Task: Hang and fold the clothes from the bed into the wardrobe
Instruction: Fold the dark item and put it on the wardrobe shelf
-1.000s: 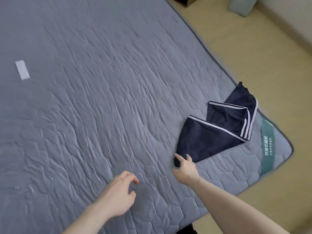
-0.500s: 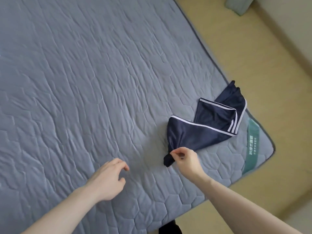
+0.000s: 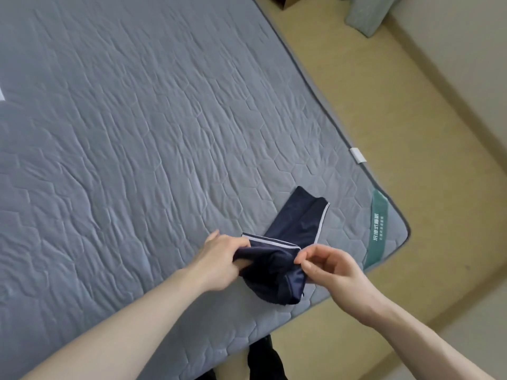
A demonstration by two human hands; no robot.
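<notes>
Change: a second ago only the right hand touched a corner of the navy garment while the left hand hovered open over the bed; now both hands grip it, and its near end is gathered up between them.
Left hand: closed around a bunch of the dark cloth, fingers wrapped over its left edge.
Right hand: thumb and forefinger pinch the edge by the white stripe; the other fingers are loosely curled and hold nothing.
Garment: near the bed's front right corner, beside the green label; its far end lies flat on the quilted cover, its near end is lifted and rumpled.
Meaning: the pick-up appears done, and the piece seems ready to be spread for folding or carried off.
Wardrobe: out of view, so nothing shows as put away.
</notes>
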